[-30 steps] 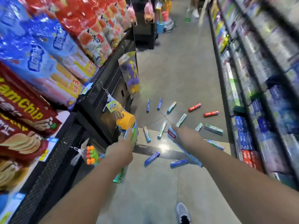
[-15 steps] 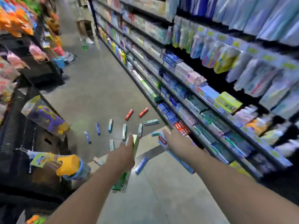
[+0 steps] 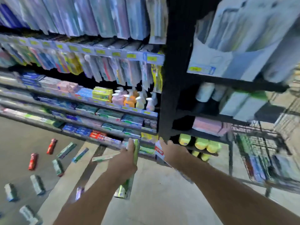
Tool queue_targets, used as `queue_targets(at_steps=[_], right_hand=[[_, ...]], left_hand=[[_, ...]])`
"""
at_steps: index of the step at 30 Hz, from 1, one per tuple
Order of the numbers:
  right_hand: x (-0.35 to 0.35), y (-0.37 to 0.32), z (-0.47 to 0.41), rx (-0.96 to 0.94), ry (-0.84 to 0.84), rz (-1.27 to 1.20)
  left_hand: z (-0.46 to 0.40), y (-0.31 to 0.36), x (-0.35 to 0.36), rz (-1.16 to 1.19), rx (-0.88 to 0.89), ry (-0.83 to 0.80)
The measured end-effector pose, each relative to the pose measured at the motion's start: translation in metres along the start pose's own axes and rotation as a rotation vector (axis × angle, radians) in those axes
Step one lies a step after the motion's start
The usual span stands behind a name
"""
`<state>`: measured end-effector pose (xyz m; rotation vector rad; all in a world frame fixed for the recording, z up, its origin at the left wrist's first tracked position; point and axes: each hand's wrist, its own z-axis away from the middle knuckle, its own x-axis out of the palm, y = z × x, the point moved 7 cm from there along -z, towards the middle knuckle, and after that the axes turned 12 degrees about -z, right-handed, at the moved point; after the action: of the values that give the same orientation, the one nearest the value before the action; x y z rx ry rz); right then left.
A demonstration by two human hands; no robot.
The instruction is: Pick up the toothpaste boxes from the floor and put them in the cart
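Rising behind both hands, the store shelving (image 3: 97,101) is dark metal with flat tiers, packed with cardboard cartons, hanging blister packs and pump bottles (image 3: 129,99), all smeared by motion blur so no label reads clearly. Right of the right hand stands the wire cart (image 3: 259,156), a thin metal grid whose far side runs out of view; boxes lie inside it, too blurred to count. Under the arms the floor (image 3: 154,192) is smooth, pale concrete with a darker band to the left. Left of the left hand, loose toothpaste boxes (image 3: 58,167) lie scattered on that floor: long, slim cardboard cartons, red, teal and blue-white, some cut off at the lower edge. The left hand (image 3: 125,161) grips a long green toothpaste box (image 3: 135,151) upright, its lower end showing below the wrist. The right hand (image 3: 172,151) holds a white and blue toothpaste box (image 3: 159,151) with a red logo patch, mostly hidden behind the fingers and forearm.
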<state>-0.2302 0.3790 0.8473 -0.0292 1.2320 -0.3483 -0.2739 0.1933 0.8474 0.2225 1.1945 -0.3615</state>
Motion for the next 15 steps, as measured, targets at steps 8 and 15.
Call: queue_targets(at_steps=[8,15], right_hand=[[-0.021,0.239,0.106,0.291,0.118,-0.172],[-0.024,0.408,0.172,0.58,0.164,-0.378]], left_hand=[[-0.006,0.248,-0.001,-0.133,0.321,0.021],[-0.005,0.431,-0.004,-0.184,0.503,-0.019]])
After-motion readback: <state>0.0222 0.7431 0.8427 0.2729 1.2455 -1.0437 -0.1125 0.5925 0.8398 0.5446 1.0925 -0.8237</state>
